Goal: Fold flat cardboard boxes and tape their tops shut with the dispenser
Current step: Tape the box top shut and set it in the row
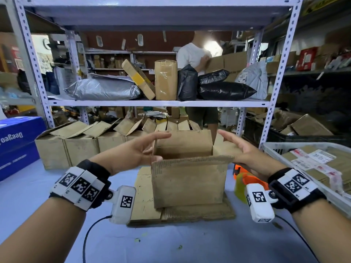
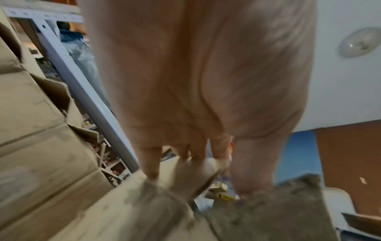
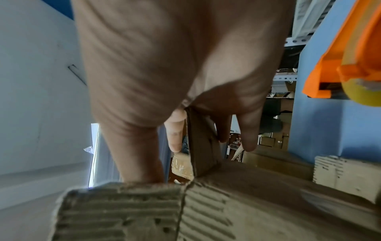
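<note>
Head view. My left hand (image 1: 133,150) and right hand (image 1: 245,154) flank an erected cardboard box (image 1: 188,179) that stands on a stack of flat cardboard (image 1: 146,205) at the middle of the table (image 1: 38,215). The box lies between the palms, its long axis running left to right, so each hand meets one short end. Both hands have straight, relaxed fingers laid on the side flaps and grip nothing. The top is open; the near flap has a ragged, worn edge with its fluting exposed. The orange tape dispenser (image 1: 245,179) sits just beside the box on my right, nearer the right hand, which I judge should take it once the flaps are down.

Left wrist view. The left hand (image 2: 198,81) has its extended fingers (image 2: 151,164) touching a flap of the box (image 2: 144,212); the picture is blurred.

Right wrist view. The right hand (image 3: 175,65) has its straight fingers (image 3: 175,132) on either side of an upright flap edge, the box (image 3: 206,208) below and the dispenser (image 3: 334,70) to one side.
</note>
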Demonstrator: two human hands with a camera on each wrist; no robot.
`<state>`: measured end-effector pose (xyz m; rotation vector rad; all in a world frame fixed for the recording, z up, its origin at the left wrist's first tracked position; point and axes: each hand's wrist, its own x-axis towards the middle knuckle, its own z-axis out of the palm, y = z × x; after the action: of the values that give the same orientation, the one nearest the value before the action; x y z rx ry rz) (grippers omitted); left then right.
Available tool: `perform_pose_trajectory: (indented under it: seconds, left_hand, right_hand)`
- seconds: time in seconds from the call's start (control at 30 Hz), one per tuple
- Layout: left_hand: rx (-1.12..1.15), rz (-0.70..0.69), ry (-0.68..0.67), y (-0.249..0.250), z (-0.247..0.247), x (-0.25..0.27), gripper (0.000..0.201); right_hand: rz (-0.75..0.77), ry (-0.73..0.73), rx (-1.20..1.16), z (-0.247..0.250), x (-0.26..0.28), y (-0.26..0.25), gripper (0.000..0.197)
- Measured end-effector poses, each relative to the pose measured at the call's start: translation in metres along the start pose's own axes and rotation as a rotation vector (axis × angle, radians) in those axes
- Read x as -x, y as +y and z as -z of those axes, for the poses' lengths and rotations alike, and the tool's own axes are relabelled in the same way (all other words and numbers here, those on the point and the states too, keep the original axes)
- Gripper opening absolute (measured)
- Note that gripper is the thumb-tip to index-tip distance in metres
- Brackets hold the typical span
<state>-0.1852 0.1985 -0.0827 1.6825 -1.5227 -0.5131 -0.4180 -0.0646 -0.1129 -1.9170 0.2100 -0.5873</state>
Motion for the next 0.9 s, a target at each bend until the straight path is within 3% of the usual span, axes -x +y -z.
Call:
perform_pose_trajectory:
  seconds: [0.07,0.13,0.27,0.33,0.4,0.47,0.57,0.6,0.63,0.77,0.83,0.9]
  left_hand:
    - [0.007,0.033,-0.089,0.001,-0.011,-0.002,0.078]
    - [0.056,0.067,-0.096,0.000,-0.018,-0.002,0.080]
    - [0.023,0.092,-0.079,-0.002,-0.022,0.002,0.049]
    - [-0.039,0.095,-0.102,-0.003,-0.025,0.002,0.045]
    - [-0.090,0.068,-0.110,-0.005,-0.028,0.003,0.053]
    - [-0.091,0.024,-0.092,-0.007,-0.026,0.005,0.065]
    - [-0.078,-0.010,-0.134,-0.007,-0.021,0.005,0.099]
    - [-0.083,0.003,-0.148,-0.005,-0.022,0.005,0.106]
    - [-0.090,0.029,-0.132,-0.004,-0.024,0.004,0.104]
    - [0.054,0.142,0.064,-0.005,-0.031,0.000,0.060]
    - [0.145,0.109,0.135,-0.011,-0.030,-0.001,0.050]
    - [0.215,0.060,0.206,-0.015,-0.029,-0.002,0.034]
  right_hand:
    - [0.016,0.002,0.079,0.000,0.004,0.003,0.081]
    - [0.008,0.043,0.131,-0.001,0.007,0.004,0.095]
    - [0.033,0.188,0.100,-0.010,0.005,0.006,0.116]
    - [0.066,0.255,0.003,-0.017,0.002,0.003,0.118]
    - [0.075,0.247,-0.115,-0.024,0.001,0.001,0.108]
    - [0.031,0.138,-0.196,-0.032,0.003,0.000,0.094]
    - [-0.007,0.039,-0.128,-0.040,0.006,0.002,0.060]
    - [-0.010,0.024,-0.097,-0.040,0.007,0.004,0.062]
    - [-0.017,0.011,-0.082,-0.040,0.006,0.005,0.069]
    - [-0.115,0.008,-0.190,-0.032,0.003,0.009,0.091]
    - [-0.142,0.046,-0.199,-0.032,0.001,0.009,0.082]
    - [-0.103,0.089,-0.084,-0.035,-0.004,0.008,0.053]
